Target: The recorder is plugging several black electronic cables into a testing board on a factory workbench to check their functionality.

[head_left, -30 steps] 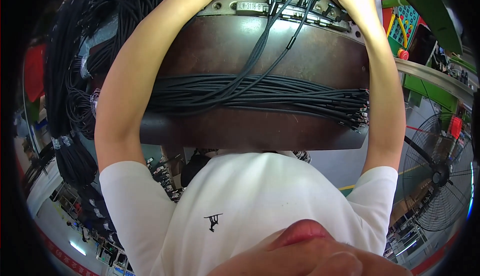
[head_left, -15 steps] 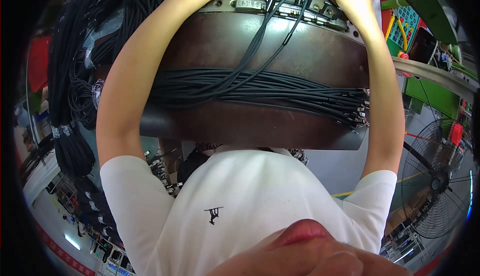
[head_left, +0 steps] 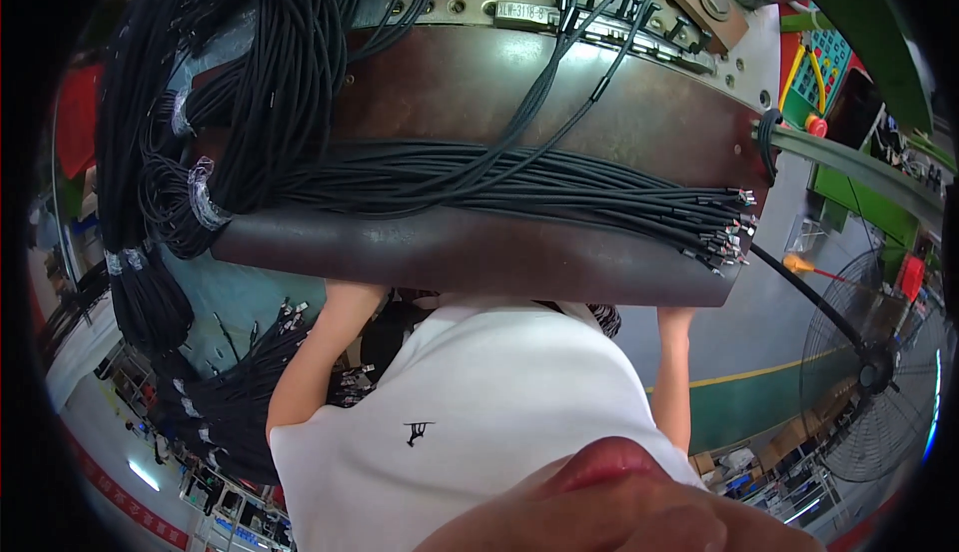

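Both my forearms reach forward under the near edge of a dark brown board (head_left: pixel 460 252). My left wrist (head_left: pixel 352 297) goes out of sight below the board's front edge left of my body, and my right wrist (head_left: pixel 674 322) does the same near its right corner. The fingers of both hands are hidden there. On the board lies a bundle of black cables (head_left: pixel 559 192), its metal-tipped ends (head_left: pixel 734 232) fanned toward the right. A few cables rise from it to a metal fixture (head_left: pixel 639 37) with black pins at the far side.
A large heap of black cables (head_left: pixel 290 62) hangs over the board's left end, tied with clear wrap. More cable bundles (head_left: pixel 240 392) lie lower left. To the right stand a black fan (head_left: pixel 874 367), a metal rail (head_left: pixel 859 162) and a green control panel (head_left: pixel 834 57) with a red button.
Both my hands have come back from the far fixture and down below the board's near edge. The fixture is now uncovered. The cables on the board look much the same.
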A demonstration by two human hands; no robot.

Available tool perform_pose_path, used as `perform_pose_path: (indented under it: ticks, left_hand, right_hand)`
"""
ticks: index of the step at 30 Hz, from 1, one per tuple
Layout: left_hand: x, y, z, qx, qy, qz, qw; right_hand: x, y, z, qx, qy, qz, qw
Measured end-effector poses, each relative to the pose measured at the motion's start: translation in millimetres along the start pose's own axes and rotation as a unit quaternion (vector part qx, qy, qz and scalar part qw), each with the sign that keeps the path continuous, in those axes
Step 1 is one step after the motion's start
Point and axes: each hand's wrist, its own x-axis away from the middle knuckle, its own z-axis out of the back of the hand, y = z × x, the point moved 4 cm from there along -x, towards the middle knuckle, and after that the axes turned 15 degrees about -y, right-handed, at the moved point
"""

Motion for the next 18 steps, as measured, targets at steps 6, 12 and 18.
perform_pose_path:
  ticks: [6, 12, 18]
  left_hand:
    - [5, 0, 2, -0.017, -0.012, 0.013, 1.000]
    - [-2, 3, 3, -0.022, 0.018, -0.002, 1.000]
    - [-2, -1, -3, -0.037, 0.033, -0.025, 0.998]
  right_hand:
    - [-30, -18, -4, 0.004, 0.064, 0.066, 0.996]
    - [-36, -35, 8, -0.003, 0.092, 0.069, 0.993]
    - [-35, -34, 8, 0.048, 0.073, 0.057, 0.995]
